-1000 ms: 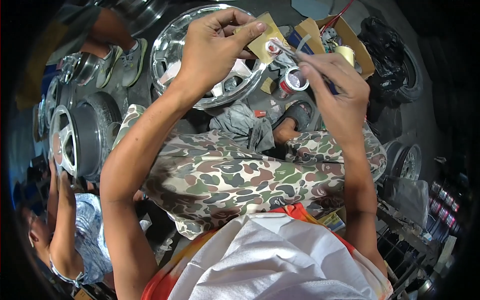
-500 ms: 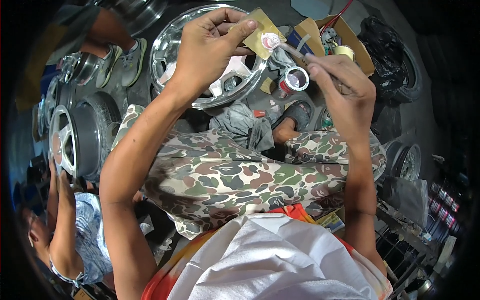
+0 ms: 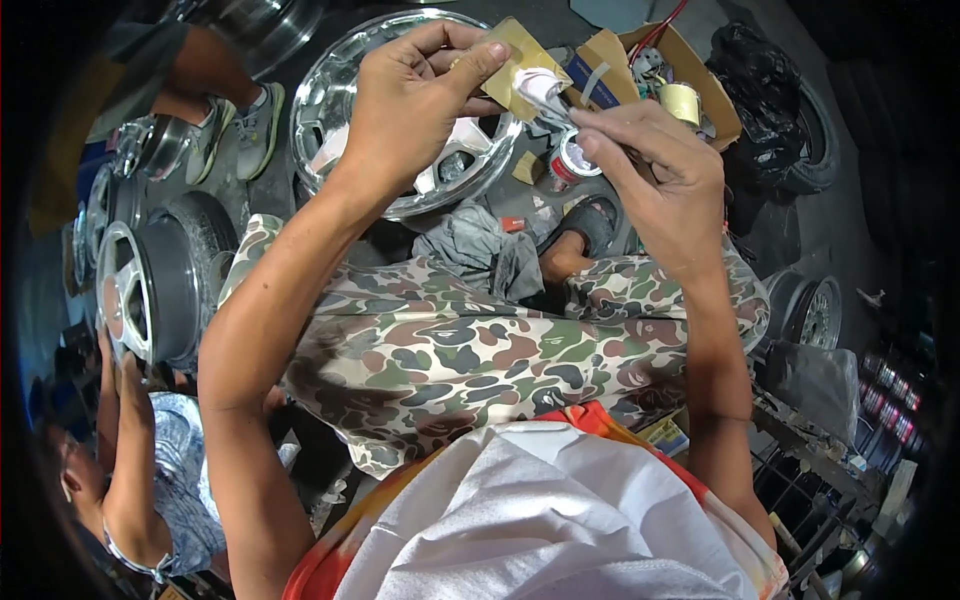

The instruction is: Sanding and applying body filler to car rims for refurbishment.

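My left hand [image 3: 405, 110] pinches a square tan card [image 3: 522, 50], perhaps sandpaper, between thumb and fingers. A dollop of whitish-pink paste [image 3: 536, 82] sits on its lower right part. In my right hand [image 3: 665, 175] is a slim spatula-like tool [image 3: 563, 113], its tip in the paste; its exact kind is partly hidden by the fingers. Below the tool stands an open can [image 3: 577, 160] with a silvery rim, partly covered by my right hand. A shiny alloy wheel [image 3: 312, 160] lies on the floor behind my left hand.
A cardboard box [image 3: 728, 115] of supplies and a black plastic bag [image 3: 755, 110] on a tyre are at the far right. A grey rag [image 3: 470, 250] lies before my legs. At left, another person [image 3: 140, 470] touches a wheel [image 3: 125, 290]; someone else's shoes [image 3: 258, 130] stand beyond.
My right hand has moved left and slightly down, with the tool's tip now over the paste. The pink swirl in the paste shows less. The left hand stays nearly still.
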`<state>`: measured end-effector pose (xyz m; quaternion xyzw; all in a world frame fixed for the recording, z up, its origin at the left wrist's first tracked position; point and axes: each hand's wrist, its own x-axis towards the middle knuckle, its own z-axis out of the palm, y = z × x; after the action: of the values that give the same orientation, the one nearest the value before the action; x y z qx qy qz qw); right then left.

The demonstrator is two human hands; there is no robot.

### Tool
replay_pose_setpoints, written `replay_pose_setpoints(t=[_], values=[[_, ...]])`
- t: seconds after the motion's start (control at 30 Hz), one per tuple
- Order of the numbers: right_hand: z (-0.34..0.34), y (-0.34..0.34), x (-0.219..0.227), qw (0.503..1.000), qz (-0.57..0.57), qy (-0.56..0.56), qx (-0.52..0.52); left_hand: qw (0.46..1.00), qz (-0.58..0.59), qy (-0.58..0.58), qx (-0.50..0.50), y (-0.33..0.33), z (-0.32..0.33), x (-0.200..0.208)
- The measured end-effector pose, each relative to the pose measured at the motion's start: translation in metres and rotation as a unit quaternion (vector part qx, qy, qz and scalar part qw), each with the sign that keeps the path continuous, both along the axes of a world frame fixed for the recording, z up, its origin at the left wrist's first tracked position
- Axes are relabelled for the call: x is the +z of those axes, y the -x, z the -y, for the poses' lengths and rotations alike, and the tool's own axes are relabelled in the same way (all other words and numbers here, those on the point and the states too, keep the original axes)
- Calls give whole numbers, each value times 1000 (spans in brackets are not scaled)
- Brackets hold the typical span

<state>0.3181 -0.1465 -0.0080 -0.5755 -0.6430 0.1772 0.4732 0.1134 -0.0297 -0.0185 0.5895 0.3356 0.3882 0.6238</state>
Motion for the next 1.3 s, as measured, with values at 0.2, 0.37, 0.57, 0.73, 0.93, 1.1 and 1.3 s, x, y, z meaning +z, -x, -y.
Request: replay_pose_setpoints(t=[0.2, 0.37, 0.57, 0.73, 0.93, 1.1, 1.3], values=[[-3, -8, -2, 999, -41, -4, -22, 1000, -2, -3, -10, -2, -1, 0], [4, -6, 4, 998, 35, 33, 46, 1000, 10, -5, -6, 0, -2, 0], [-4, -5, -4, 1000, -13, -17, 2, 1000, 0, -3, -19, -1, 1, 4], [2, -14, 3, 1000, 12, 5, 5, 1000, 20, -14, -5, -1, -3, 0], [-3, -8, -5, 999, -6, -18, 30, 1000, 7, -4, -13, -4, 3, 3], [3, -8, 0, 996, -63, 53, 26, 1000, -4, -8, -19, 1, -4, 1], [1, -5, -10, 988, -155, -7, -28, 999, 19, 13, -27, 0, -3, 2]])
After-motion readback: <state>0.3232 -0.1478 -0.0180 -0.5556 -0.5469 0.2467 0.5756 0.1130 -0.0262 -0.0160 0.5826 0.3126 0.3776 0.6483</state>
